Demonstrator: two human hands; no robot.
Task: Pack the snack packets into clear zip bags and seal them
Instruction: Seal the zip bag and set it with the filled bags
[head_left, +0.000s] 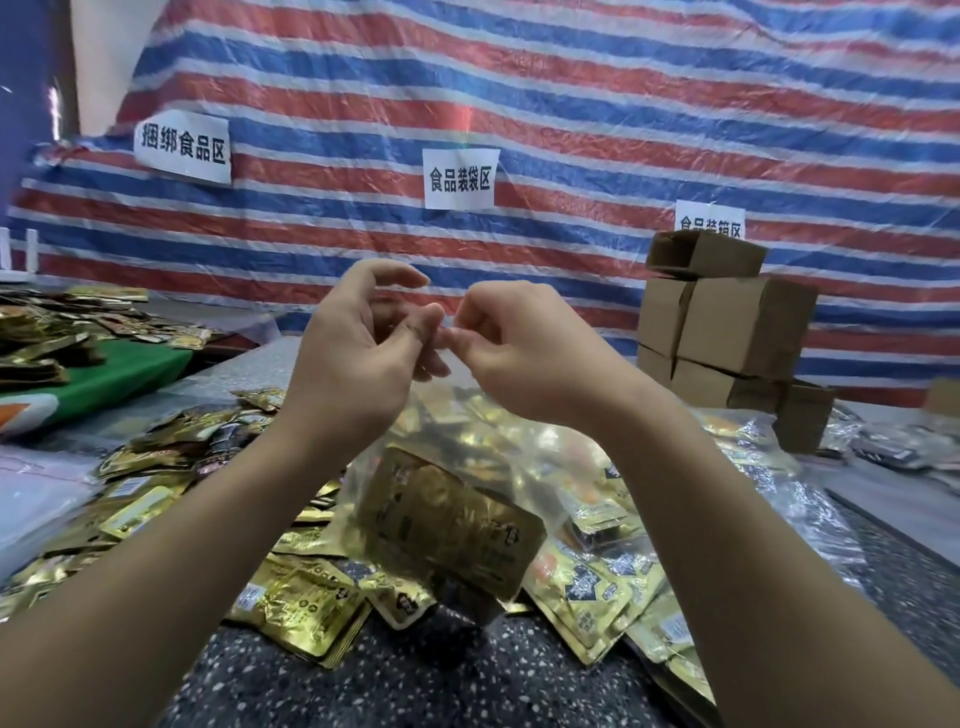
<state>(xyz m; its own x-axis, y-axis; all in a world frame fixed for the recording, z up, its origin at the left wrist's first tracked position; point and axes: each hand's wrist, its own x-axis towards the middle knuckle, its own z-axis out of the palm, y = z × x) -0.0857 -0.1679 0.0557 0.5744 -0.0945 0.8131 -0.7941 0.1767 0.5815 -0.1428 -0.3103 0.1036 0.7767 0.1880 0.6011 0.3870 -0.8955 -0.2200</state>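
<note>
A clear zip bag (467, 441) hangs in the air in front of me with gold snack packets (452, 525) inside it. My left hand (358, 353) and my right hand (519, 348) are raised side by side and pinch the bag's top edge between thumb and fingers, fingertips almost touching. Below them many loose gold packets (301, 603) lie in a heap on the speckled table (415, 680).
Stacked cardboard boxes (727, 332) stand at the back right. Filled clear bags (753, 431) lie to the right. More gold packets (62, 327) cover a green surface at the far left. A striped tarp (571, 104) with paper signs hangs behind.
</note>
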